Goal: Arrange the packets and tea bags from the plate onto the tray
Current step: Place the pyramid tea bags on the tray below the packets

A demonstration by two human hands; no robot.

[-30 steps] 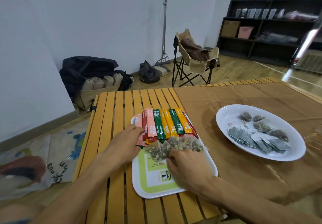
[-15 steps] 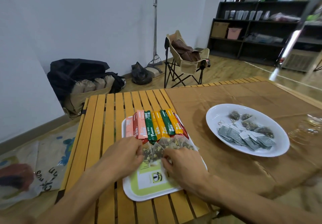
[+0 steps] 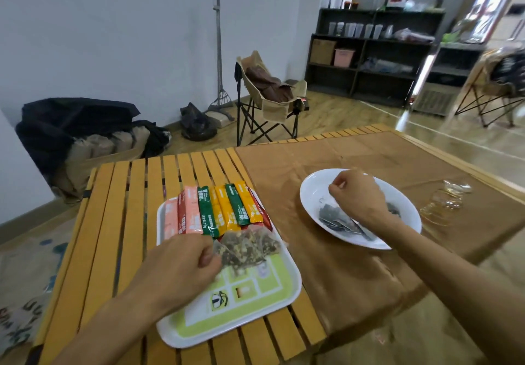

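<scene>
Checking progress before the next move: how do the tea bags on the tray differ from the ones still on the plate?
The tray tea bags are see-through mesh showing yellowish-brown leaves; the plate tea bags look grey and flat. The tray ones sit below a row of stick packets with the left hand touching them; the plate ones lie heaped under the right hand, over the plate. Both are small, light sachets.

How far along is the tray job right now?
Done: stick packets and mesh tea bags lie in rows on the tray. In hand: left hand touches a mesh bag; right hand reaches into the plate. Left: grey bags there.
</scene>
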